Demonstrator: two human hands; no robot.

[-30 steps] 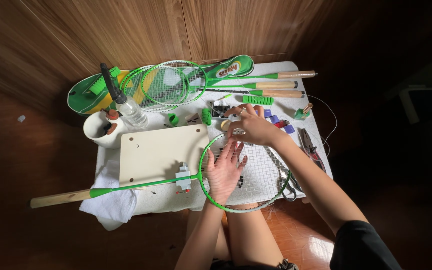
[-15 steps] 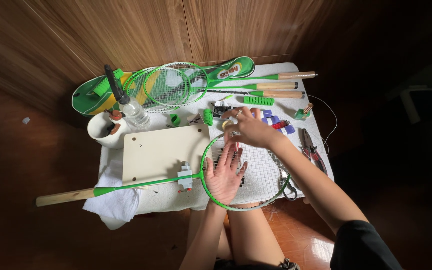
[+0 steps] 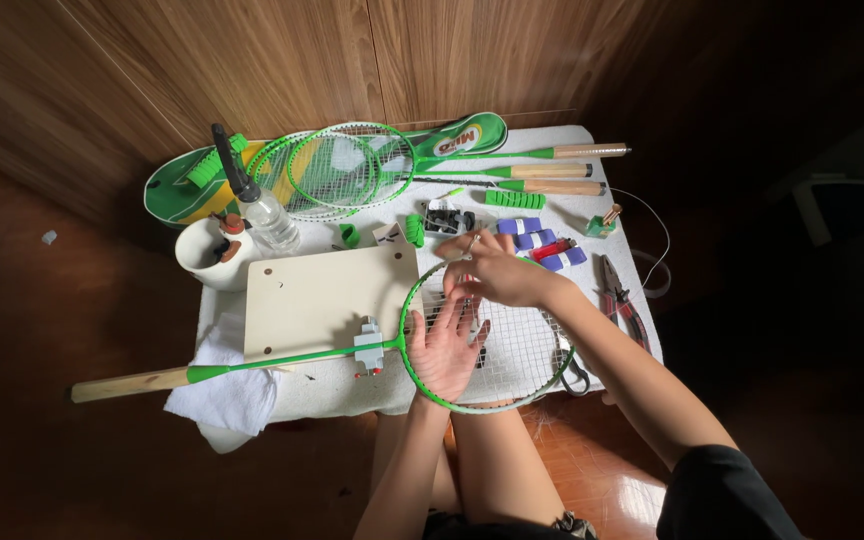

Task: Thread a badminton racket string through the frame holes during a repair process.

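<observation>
The racket (image 3: 472, 335) lies flat across the counter (image 3: 642, 330), its wooden handle sticking out to the left and its green hoop right in front of the person. The left hand (image 3: 449, 348) lies flat and wide open on the strings, fingers spread, pressing the string bed down. The right hand (image 3: 497, 272) is up at the far rim of the hoop, fingers pinched narrow on what looks like a thin string end; too fine to be sure.

To my eye this is the stringing step: a string being threaded or pulled at the rim while the other hand steadies the bed. The next move would call for a steady pull with the frame kept from sliding.

Close round the work sit the cream board (image 3: 327, 300) under the shaft, a small clamp (image 3: 369, 347) on the shaft, and a white cloth (image 3: 227, 395) by the handle. Beyond the right hand lie purple grip rolls (image 3: 537, 240), pliers (image 3: 617, 300) to the right, a spray bottle (image 3: 257, 205), a white cup (image 3: 207, 255) and spare rackets (image 3: 352, 165) at the back. The grip rolls and small bits just past the rim crowd that hand most.
</observation>
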